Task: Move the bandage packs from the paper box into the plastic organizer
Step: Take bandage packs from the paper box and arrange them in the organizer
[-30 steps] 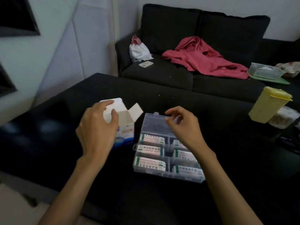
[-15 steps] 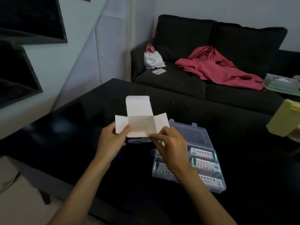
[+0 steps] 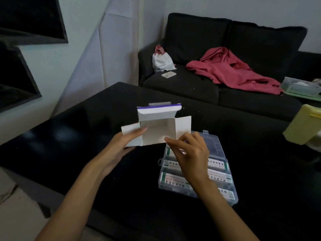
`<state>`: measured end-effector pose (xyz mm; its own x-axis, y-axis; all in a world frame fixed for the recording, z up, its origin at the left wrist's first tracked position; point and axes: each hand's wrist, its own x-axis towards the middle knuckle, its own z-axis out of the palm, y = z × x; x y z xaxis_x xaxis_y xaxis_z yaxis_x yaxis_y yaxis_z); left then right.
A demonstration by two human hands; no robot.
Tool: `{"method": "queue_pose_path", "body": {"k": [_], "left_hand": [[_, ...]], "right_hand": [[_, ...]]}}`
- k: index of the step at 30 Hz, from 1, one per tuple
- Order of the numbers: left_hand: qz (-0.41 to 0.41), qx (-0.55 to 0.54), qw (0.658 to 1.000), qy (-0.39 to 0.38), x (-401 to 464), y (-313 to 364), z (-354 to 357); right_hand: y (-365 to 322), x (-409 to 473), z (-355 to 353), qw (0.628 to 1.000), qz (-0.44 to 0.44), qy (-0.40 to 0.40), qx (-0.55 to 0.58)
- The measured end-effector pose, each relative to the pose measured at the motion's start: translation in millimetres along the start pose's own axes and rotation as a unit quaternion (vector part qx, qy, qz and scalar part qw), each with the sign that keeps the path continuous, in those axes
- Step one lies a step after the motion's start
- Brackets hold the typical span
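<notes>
The white paper box [image 3: 156,129] is held up above the black table [image 3: 86,122] with its open end facing me and its flaps spread; its inside looks empty. My left hand [image 3: 125,143] grips the box at its left side. My right hand [image 3: 189,153] pinches the box's lower right edge. Below my right hand lies the clear plastic organizer [image 3: 224,164] with its lid open. Several bandage packs [image 3: 175,180] with green-edged labels fill its compartments, partly hidden by my right wrist.
A yellow plastic container [image 3: 302,126] stands at the table's right edge. Behind the table is a dark sofa [image 3: 191,84] with a red garment [image 3: 231,70], a white bag [image 3: 162,60], a small card and a pale basket [image 3: 298,86].
The box was lifted off the table, turned and tilted so its open end faces me. My right hand left the organizer lid and took hold of the box.
</notes>
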<state>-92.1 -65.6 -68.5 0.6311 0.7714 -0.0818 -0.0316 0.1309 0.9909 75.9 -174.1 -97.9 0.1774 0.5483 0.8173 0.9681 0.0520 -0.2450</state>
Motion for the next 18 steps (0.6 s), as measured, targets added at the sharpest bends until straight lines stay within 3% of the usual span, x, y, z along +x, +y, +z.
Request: {"method": "queue_pose_path", "body": {"k": [5, 9, 15, 18], "left_hand": [[-0.016, 0.037, 0.999, 0.005, 3.7, -0.4, -9.2], [-0.042, 0.103, 0.993, 0.037, 2.0, -0.6, -7.3], [-0.011, 0.164, 0.981, 0.101, 0.9, 0.2, -0.2], [0.009, 0.179, 0.977, 0.112, -1.1, 0.7, 6.4]], "right_hand": [[-2.5, 9.5, -7.8, 0.997, 0.036, -0.054, 0.042], [-4.4, 14.6, -15.2, 0.987, 0.051, -0.149, 0.042], [-17.4, 17.0, -13.9, 0.989, 0.081, -0.113, 0.046], [-25.5, 23.8, -15.2, 0.983, 0.078, -0.158, 0.049]]}}
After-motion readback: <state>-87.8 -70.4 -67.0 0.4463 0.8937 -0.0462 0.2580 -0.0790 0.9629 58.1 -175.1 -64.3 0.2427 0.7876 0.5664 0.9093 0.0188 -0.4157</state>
